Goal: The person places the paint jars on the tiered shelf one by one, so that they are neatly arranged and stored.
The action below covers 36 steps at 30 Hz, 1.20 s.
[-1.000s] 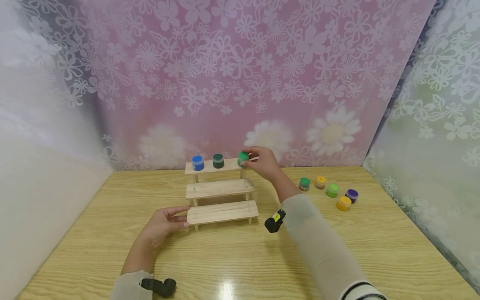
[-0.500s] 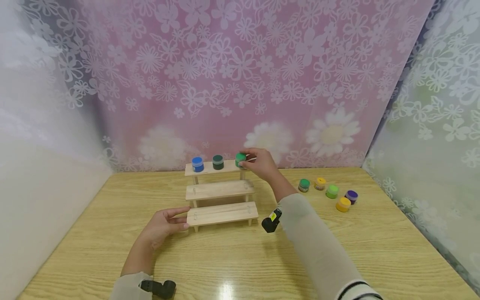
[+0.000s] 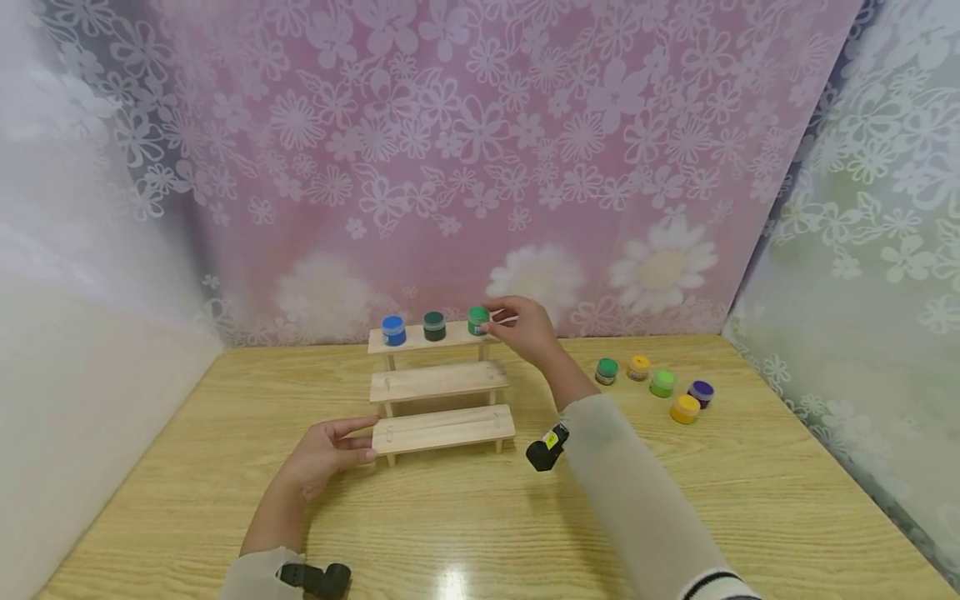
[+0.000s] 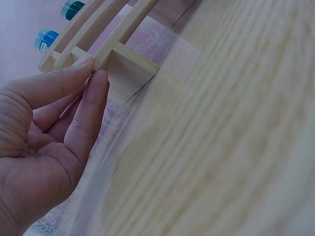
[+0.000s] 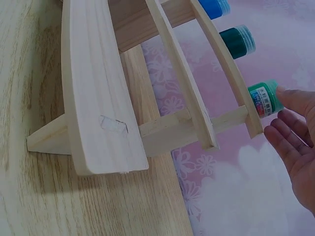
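Observation:
A three-step wooden stand [image 3: 438,382] sits mid-table. My left hand [image 3: 322,454] pinches the left end of its lowest board between thumb and fingertips, close up in the left wrist view. Along the top board stand a blue paint jar [image 3: 393,331], a dark green paint jar [image 3: 434,326] and a green paint jar [image 3: 477,322] at the right end. Beside that last jar is my right hand [image 3: 525,331], its thumb tip at the lid. In the right wrist view the fingers are loosely spread next to the green jar, not wrapped round it.
Right of the stand, several more paint jars stand on the wooden table [image 3: 450,517]: a green jar [image 3: 607,372], yellow jars, a light green jar [image 3: 662,383] and a purple jar [image 3: 701,393]. A pink floral curtain [image 3: 465,167] hangs close behind the stand.
My right hand has slid the green jar slightly left along the top board, and its fingers have loosened from it. The left hand keeps its place on the stand.

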Tool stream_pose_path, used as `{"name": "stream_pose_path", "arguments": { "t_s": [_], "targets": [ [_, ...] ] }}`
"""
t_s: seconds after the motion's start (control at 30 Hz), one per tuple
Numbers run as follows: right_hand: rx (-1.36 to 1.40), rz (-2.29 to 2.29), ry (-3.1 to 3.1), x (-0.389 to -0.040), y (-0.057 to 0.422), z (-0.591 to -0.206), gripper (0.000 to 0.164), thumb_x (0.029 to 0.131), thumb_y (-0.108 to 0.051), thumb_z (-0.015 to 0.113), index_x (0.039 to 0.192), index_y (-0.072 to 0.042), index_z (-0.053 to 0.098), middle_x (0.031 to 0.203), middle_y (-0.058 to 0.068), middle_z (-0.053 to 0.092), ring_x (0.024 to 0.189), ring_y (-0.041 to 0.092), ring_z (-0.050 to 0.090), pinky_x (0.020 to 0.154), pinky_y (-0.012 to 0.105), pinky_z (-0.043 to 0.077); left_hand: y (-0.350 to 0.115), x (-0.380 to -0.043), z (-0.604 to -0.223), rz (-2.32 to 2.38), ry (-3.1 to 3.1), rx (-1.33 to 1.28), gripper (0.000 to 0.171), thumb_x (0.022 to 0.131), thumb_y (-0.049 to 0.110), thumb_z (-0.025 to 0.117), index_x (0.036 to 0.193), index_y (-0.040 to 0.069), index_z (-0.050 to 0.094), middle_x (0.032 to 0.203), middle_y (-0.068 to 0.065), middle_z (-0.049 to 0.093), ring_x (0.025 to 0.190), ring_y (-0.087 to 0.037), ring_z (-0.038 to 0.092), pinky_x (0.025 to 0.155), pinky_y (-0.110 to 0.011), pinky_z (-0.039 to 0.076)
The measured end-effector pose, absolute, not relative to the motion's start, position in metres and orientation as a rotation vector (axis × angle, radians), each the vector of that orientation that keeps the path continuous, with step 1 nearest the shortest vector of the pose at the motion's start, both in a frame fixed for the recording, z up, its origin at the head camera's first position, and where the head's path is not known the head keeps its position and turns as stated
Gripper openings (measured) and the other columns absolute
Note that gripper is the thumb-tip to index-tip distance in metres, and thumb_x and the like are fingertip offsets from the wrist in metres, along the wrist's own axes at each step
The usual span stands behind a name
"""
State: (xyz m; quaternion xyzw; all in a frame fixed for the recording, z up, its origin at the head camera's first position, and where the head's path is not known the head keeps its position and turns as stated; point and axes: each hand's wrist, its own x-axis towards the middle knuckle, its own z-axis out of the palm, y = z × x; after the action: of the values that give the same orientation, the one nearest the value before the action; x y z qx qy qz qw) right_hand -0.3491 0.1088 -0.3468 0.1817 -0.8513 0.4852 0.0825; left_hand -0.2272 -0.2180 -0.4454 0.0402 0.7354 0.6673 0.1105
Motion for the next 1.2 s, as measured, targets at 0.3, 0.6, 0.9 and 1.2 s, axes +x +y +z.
{"name": "stream_pose_path", "arguments": {
  "t_s": [0.3,0.6,0.9,1.2],
  "targets": [
    [0.631,1.472,-2.444,-0.339,0.12,-0.349,0.033,0.089,-0.011,0.073,0.12,-0.002,0.067,0.116,0.014,0.06,0.102,0.027,0.06,0.089,0.038,0.053,-0.219,-0.227,-0.448,1.963,2.157,0.118,0.058,0.084,0.001,0.075,0.137,-0.004,0.053,0.126,-0.021,0.057,0.101,-0.021,0.064,0.082,-0.032,0.056],
    [0.659,1.472,-2.404,-0.329,0.133,-0.348,0.029,0.089,-0.01,0.073,0.116,-0.006,0.069,0.116,0.011,0.06,0.102,0.026,0.059,0.09,0.039,0.052,-0.219,-0.226,-0.449,1.96,2.17,0.075,0.058,0.083,0.0,0.076,0.136,-0.002,0.055,0.135,-0.022,0.049,0.102,-0.021,0.063,0.082,-0.032,0.056],
    [0.707,1.446,-2.421,-0.318,0.157,-0.349,0.036,0.087,-0.012,0.076,0.121,-0.007,0.067,0.12,0.014,0.058,0.104,0.029,0.058,0.088,0.042,0.053,-0.218,-0.226,-0.448,1.958,2.171,0.1,0.057,0.084,0.001,0.075,0.137,-0.004,0.053,0.135,-0.023,0.05,0.104,-0.022,0.063,0.082,-0.032,0.056],
    [0.708,1.427,-2.488,-0.312,0.181,-0.343,0.044,0.086,-0.018,0.077,0.128,-0.01,0.064,0.128,0.011,0.054,0.109,0.032,0.056,0.091,0.047,0.051,-0.219,-0.229,-0.449,1.955,2.148,0.105,0.062,0.082,0.003,0.077,0.138,-0.004,0.052,0.119,-0.018,0.063,0.101,-0.022,0.065,0.082,-0.031,0.056]
  ]
}}
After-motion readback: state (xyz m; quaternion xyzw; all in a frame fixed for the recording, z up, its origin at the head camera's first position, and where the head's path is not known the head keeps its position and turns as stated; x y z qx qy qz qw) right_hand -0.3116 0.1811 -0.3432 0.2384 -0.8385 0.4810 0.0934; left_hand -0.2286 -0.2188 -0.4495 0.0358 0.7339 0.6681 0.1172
